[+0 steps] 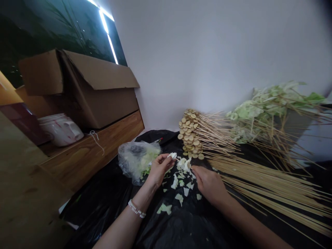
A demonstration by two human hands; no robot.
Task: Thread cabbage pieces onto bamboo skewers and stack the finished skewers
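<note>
My left hand (161,166), a beaded bracelet on its wrist, pinches a pale cabbage piece (172,156) between thumb and fingers. Just to the right, my right hand (209,180) is closed on a bamboo skewer, mostly hidden by the fingers. White cabbage leaves (184,164) are bunched in front of that hand, and a thin tip points from them toward the left hand. Loose cabbage scraps (178,198) lie below on black plastic sheeting (178,228). Beside my left hand sits a clear plastic bag (129,160) with cut cabbage inside.
Skewered round slices (190,133) are stacked against the wall. Bare bamboo skewers (272,186) spread across the right, with skewered cabbage leaves (259,103) piled behind. At left, a cardboard box (109,103) and a white container (61,129) stand on a wooden surface (103,152).
</note>
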